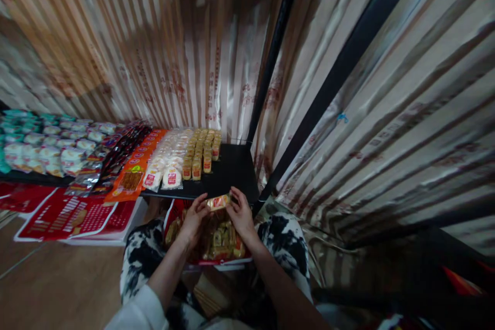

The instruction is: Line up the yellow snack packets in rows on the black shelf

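A small wrapped snack [218, 202], gold with a red and white label, is held level between both hands. My left hand [195, 216] pinches its left end, and my right hand [240, 214] grips its right end. Just below them sits a red box [247, 257] between the knees, filled with similar gold packets [224, 240]. Beyond the hands, rows of upright gold packets [196, 166] stand on a black shelf [235, 170]. My forearms cover part of the box.
Left of the gold packets are white round packaged snacks [172, 177], an orange bag [129, 178], dark packets [112, 162] and stacked white-and-teal packages [50, 154]. Red printed bags [73, 216] lie below the shelf. Black posts [340, 77] and striped sheeting [406, 129] rise at the right.
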`<state>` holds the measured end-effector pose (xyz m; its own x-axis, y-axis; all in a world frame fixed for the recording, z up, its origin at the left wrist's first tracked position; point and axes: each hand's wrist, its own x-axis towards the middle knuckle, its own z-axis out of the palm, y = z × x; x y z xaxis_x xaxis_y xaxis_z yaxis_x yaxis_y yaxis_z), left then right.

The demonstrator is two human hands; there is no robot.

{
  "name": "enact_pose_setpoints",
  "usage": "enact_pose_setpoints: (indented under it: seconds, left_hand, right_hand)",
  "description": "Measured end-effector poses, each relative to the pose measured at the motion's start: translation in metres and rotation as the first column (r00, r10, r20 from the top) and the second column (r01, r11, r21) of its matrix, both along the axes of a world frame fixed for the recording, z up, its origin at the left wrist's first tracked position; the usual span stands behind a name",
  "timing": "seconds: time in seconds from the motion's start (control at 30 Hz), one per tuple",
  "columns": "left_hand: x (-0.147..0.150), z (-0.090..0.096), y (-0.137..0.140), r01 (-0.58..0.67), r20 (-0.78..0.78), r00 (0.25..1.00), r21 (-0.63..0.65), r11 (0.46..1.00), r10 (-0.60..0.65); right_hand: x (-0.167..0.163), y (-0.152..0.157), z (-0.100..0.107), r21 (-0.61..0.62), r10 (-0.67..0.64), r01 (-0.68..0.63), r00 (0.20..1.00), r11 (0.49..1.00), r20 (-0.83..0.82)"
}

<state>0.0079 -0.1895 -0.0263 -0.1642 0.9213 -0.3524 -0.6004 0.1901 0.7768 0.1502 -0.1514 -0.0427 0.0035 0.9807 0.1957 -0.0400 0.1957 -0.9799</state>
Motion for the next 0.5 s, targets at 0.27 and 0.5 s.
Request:
enact_pose_setpoints:
  seconds: [0.27,0.5]
  left_hand:
    - [0.028,-0.011,0.025,-0.172,0.020,0.985,-0.018,0.985,0.172]
    - [0.035,-0.022,0.058,-0.191,-0.200,0.963,-0.040,0.981,0.180]
  right_hand:
    - [-0.018,0.021,-0.021,-0.242,-0.063,0.024,0.986,0.970,-0.154]
    - [-0.025,0.064,-0.013,-0.159,-0.114,0.099,0.989,0.982,-0.090]
